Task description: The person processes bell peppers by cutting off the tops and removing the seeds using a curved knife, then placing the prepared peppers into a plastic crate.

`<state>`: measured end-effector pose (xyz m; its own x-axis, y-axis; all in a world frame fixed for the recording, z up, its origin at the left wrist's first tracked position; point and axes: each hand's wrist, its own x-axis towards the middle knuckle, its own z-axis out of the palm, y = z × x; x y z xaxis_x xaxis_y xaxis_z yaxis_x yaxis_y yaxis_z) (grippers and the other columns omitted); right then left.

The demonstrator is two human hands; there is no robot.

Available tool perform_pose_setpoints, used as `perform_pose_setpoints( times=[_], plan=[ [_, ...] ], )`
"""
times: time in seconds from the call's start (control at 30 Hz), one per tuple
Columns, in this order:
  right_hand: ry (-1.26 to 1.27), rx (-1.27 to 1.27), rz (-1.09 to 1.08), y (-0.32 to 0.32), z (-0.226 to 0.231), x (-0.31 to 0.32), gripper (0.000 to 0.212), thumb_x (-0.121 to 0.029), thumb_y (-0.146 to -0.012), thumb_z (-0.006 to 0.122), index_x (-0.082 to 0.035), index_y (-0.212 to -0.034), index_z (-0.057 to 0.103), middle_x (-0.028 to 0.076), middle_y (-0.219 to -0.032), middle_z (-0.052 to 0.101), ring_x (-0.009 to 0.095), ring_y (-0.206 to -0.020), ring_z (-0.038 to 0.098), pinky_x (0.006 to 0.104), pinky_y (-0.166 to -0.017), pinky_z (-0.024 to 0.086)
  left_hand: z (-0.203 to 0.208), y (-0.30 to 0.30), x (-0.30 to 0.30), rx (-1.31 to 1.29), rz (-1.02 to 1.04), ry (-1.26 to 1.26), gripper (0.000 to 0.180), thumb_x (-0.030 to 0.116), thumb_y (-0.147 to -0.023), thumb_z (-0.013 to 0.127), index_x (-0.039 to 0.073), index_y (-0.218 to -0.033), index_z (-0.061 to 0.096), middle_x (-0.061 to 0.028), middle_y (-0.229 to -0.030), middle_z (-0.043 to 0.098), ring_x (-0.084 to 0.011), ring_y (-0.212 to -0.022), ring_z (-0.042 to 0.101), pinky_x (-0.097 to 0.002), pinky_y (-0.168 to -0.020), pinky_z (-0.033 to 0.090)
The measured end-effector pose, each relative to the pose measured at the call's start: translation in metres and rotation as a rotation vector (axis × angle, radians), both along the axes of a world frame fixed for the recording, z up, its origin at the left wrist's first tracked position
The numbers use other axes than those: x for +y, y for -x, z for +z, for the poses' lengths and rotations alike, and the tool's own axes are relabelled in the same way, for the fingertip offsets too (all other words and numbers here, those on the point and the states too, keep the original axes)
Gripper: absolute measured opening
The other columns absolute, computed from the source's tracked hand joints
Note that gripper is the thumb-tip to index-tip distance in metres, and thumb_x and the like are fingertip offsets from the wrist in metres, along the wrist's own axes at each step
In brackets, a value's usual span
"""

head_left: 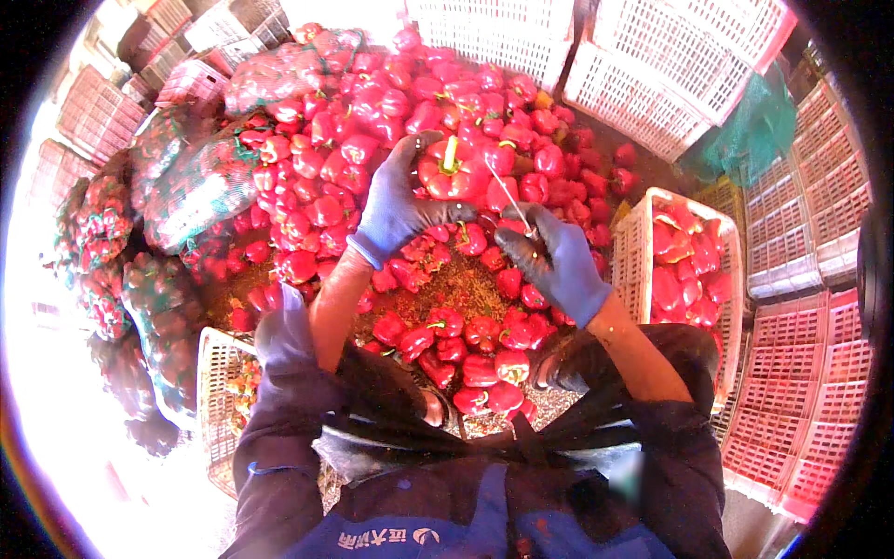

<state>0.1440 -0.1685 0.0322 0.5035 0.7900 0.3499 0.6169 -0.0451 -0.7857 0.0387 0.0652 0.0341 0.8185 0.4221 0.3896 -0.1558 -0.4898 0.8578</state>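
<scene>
My left hand, in a blue glove with dark fingers, is closed around a red bell pepper. The pepper's green stem points up. Just to its right, my right hand, gloved the same way, grips a thin-bladed knife; its narrow, pale blade slants up and left toward the pepper, and the fingers hide the handle. Whether the blade touches the pepper, I cannot tell. Beneath and beyond both hands spreads a large heap of loose red bell peppers, with several more on the ground between my feet.
At my right stands a pale crate of red peppers; another crate at my left holds green and orange scraps. Filled mesh sacks line the left. White crates are stacked at the back right, with pink crates at the far right.
</scene>
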Motion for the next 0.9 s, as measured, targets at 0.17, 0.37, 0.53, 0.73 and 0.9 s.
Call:
perform_pose_setpoints(
  times=[0.17, 0.37, 0.53, 0.73, 0.9],
  plan=[
    [-0.063, -0.117, 0.118, 0.018, 0.006, 0.010, 0.036, -0.027, -0.095, 0.074, -0.002, -0.118, 0.061, 0.019, -0.078, 0.066, 0.033, -0.064, 0.067, 0.0412, -0.060, 0.051, 0.032, 0.036, -0.013, 0.016, 0.014, -0.066, 0.113, 0.047, -0.052, 0.102, -0.005, -0.139, 0.049, -0.0132, -0.134, 0.059, -0.0225, -0.127, 0.056, -0.0378, -0.111, 0.046],
    [0.094, 0.146, 0.332, 0.040, 0.008, 0.023, 0.026, -0.021, -0.100, 0.068, -0.002, -0.117, 0.062, 0.016, -0.084, 0.067, 0.014, -0.075, 0.064, 0.0349, -0.070, 0.052, 0.004, 0.061, -0.008, -0.276, 0.129, 0.353, 0.100, 0.033, -0.059, 0.102, -0.005, -0.136, 0.052, -0.0091, -0.130, 0.061, -0.0205, -0.125, 0.057, -0.0377, -0.111, 0.045],
    [0.236, 0.142, 0.183, 0.021, -0.044, 0.022, 0.021, -0.019, -0.100, 0.068, -0.003, -0.112, 0.064, 0.007, -0.085, 0.067, 0.011, -0.076, 0.063, 0.0318, -0.069, 0.053, 0.018, 0.095, 0.031, -0.476, -0.011, 0.670, 0.061, 0.021, -0.087, 0.083, -0.001, -0.136, 0.056, -0.0049, -0.122, 0.066, -0.0171, -0.117, 0.061, -0.0323, -0.102, 0.049],
    [-0.032, 0.360, 0.126, 0.037, -0.001, 0.050, 0.047, -0.022, -0.093, 0.079, -0.003, -0.131, 0.061, 0.005, -0.106, 0.069, 0.013, -0.095, 0.065, 0.0309, -0.086, 0.055, -0.005, 0.102, 0.014, -0.261, -0.182, 0.819, 0.073, 0.014, -0.082, 0.074, -0.003, -0.147, 0.047, -0.0074, -0.136, 0.060, -0.0170, -0.125, 0.057, -0.0327, -0.106, 0.046],
    [-0.098, 0.079, 0.274, 0.042, 0.012, 0.070, 0.085, -0.030, -0.080, 0.090, -0.001, -0.148, 0.048, 0.015, -0.140, 0.060, 0.021, -0.125, 0.060, 0.0362, -0.106, 0.049, -0.011, 0.087, -0.014, -0.069, -0.287, 0.858, 0.078, 0.005, -0.085, 0.072, -0.002, -0.154, 0.038, -0.0101, -0.141, 0.056, -0.0189, -0.127, 0.058, -0.0343, -0.106, 0.048]
  ],
)
